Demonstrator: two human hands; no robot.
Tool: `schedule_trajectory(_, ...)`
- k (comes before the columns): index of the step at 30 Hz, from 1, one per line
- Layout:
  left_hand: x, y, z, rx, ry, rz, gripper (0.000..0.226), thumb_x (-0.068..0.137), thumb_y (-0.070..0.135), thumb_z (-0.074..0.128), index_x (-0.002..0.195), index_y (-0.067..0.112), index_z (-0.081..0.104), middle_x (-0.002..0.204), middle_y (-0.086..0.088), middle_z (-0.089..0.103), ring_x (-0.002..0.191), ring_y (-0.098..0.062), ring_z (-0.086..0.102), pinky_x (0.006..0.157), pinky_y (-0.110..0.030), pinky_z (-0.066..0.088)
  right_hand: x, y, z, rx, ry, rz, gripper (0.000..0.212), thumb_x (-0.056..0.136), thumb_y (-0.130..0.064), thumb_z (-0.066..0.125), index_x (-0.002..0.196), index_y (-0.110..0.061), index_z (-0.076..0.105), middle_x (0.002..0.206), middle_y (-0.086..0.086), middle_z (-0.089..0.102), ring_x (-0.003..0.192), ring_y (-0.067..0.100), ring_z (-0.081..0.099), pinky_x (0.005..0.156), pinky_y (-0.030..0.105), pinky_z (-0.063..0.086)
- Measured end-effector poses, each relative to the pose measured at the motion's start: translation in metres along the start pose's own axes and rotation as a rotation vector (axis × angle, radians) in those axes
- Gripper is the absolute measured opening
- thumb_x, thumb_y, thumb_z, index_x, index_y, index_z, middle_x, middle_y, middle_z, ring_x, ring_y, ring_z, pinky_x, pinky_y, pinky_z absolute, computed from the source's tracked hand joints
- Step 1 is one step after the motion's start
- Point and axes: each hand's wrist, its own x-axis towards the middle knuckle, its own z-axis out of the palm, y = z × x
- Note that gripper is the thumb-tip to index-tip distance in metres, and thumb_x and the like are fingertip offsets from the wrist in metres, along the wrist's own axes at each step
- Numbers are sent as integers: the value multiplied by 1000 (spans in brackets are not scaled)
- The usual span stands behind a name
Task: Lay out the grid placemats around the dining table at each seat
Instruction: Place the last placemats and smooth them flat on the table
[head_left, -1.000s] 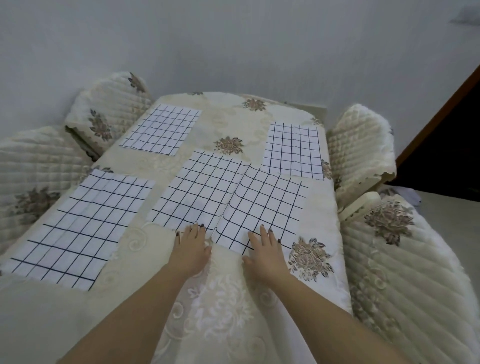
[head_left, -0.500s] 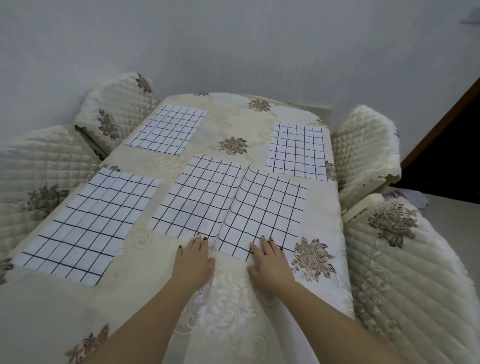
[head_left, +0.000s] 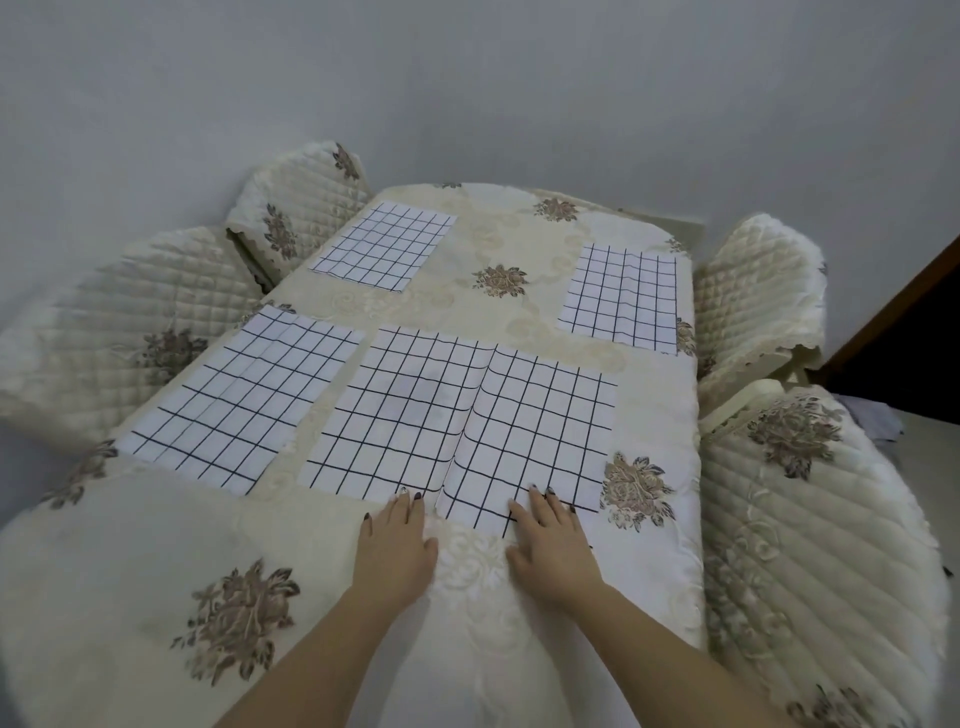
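Both hands were flat on the table, palms down and fingers spread, not gripping anything. Left hand (head_left: 397, 545) had its fingertips right at the near edge of the left centre placemat (head_left: 395, 410); right hand (head_left: 550, 545) had its fingers resting on the near edge of the right centre placemat (head_left: 540, 436). So pressing or smoothing at most, nothing pinched or lifted as far as I could see.

Those two centre mats sat side by side, touching along a seam that ran away from the camera, and the right one seemed to overlap the left a bit along that line. Each had its long axis pointing from the near end of the table toward the far wall, so together they made one wide block in the middle.

Other grid mats were already out: a near-left placemat (head_left: 244, 400) by the left edge, long axis running along the table's length and angled slightly, just beside the centre pair with a thin strip of cloth between. A far-left placemat (head_left: 384, 247) sat further up the same side, well apart from the first. A far-right placemat (head_left: 623, 299) was close to the right edge, looking roughly square from there.

Everything lay on the cream floral tablecloth (head_left: 519, 244), with quilted chair covers (head_left: 758, 291) on both sides.
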Motion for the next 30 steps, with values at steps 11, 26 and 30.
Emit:
schedule_trajectory(11, -84, 14, 32, -64, 57, -71, 62, 96, 35, 36, 152, 17, 17, 161, -4, 14, 148, -20, 10, 119, -45, 10, -69, 7, 23, -10, -22, -85, 61, 95, -41, 36, 152, -30, 17, 163, 1, -2, 149, 23, -5, 119, 40, -3)
schedule_trajectory(26, -123, 18, 26, -260, 87, -106, 75, 89, 47, 42, 152, 16, 15, 159, -2, 17, 147, -19, 11, 119, -43, 4, -84, -11, 22, 120, 81, -25, 55, 94, -37, 43, 147, -25, 30, 159, 5, 20, 147, 23, 13, 119, 40, 17)
schedule_trajectory(30, -115, 28, 11, -474, 186, -111, 75, 91, 44, 51, 150, 11, 19, 156, -6, 25, 144, -22, 19, 117, -36, 14, -54, -14, -1, 234, 135, -44, 59, 93, -34, 51, 147, -22, 32, 157, 6, 25, 145, 22, 19, 117, 36, 21)
